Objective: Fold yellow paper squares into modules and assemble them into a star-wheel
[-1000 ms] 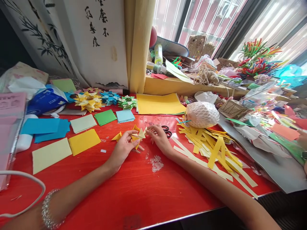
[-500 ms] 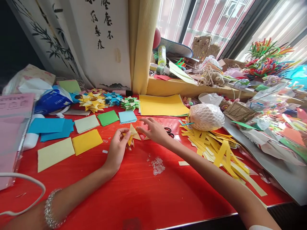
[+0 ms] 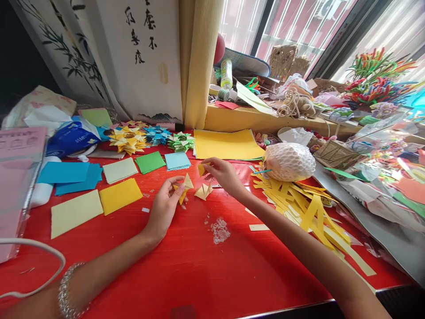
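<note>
My left hand is closed on a folded paper piece, pale cream and yellow with pointed tips, held above the red table. Between the thumb and fingers of my right hand is a small yellow folded paper. A cream folded paper unit rests on the table between the two hands. Left of my left hand lie a yellow paper stack and a cream paper stack. My right hand hides the scissors.
Yellow paper strips lie to the right beside a white net-wrapped ball. Folded paper stars and yellow sheets line the back. A white cable loops at the left. Clear scraps lie in front.
My right hand has taken up a small yellow folded paper and lifted slightly to the right. The cream unit on the table now shows more. My left hand keeps its piece.
</note>
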A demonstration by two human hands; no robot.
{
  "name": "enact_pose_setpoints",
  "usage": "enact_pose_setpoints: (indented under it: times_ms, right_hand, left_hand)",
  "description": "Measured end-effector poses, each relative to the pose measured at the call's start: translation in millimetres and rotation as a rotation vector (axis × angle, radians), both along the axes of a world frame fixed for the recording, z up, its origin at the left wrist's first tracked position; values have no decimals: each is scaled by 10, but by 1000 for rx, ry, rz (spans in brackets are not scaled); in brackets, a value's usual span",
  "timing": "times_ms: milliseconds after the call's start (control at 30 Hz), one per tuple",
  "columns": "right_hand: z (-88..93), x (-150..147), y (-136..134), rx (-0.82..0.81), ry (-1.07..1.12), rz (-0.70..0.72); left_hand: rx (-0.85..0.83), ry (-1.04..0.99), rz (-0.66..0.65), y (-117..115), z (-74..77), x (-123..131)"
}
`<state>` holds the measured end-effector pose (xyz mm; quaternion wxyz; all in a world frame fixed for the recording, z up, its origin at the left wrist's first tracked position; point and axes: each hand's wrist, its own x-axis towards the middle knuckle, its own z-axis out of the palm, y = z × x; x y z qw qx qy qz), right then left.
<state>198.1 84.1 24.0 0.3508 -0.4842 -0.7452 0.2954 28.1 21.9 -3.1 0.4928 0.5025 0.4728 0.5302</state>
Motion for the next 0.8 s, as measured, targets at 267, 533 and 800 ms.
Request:
enact_pose_setpoints:
  times_ms: [267,533,800]
  right_hand:
    - [-143,133,-622,-480,829,61]
    - [-256,64,-763,-536,900,43]
    - [-356,62,-736,-643,1069,89]
  left_hand:
    - [-66,12,-178,-46,44,57]
    - [-148,9,-339,-47,51,40]
    - [-182,15,-367,-35,27,23]
